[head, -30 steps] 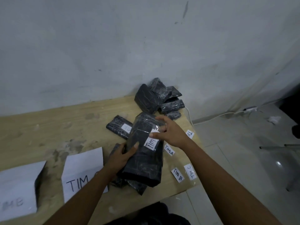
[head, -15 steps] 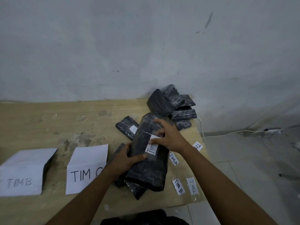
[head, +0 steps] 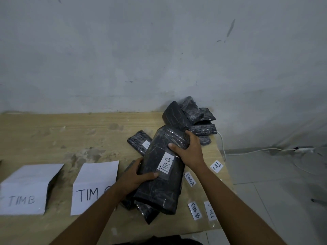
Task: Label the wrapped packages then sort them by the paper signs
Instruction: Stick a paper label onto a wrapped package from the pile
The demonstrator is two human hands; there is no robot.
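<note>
A long black wrapped package (head: 160, 181) with a white "TIM B" label (head: 166, 164) stuck on it is held tilted over the table. My left hand (head: 136, 177) grips its lower left side. My right hand (head: 188, 151) clasps its upper right end. Two folded paper signs stand at the front left: "TIM B" (head: 26, 189) and "TIM C" (head: 94, 186), the second partly hidden by my left arm. Loose label strips lie at the table's right edge: "TIM A" (head: 190, 179), "TIM A" (head: 216, 166), "TIM B" (head: 194, 210), "TIM C" (head: 210, 210).
A heap of black wrapped packages (head: 191, 117) rests against the wall at the table's (head: 53, 138) back right corner. One labelled package (head: 139, 142) lies behind the held one, others lie beneath it (head: 148, 213). A white cable (head: 256, 151) runs across the tiled floor on the right.
My right hand has left the label and shifted up to grasp the package's upper end. The whole "TIM B" label now shows. The view has swung left.
</note>
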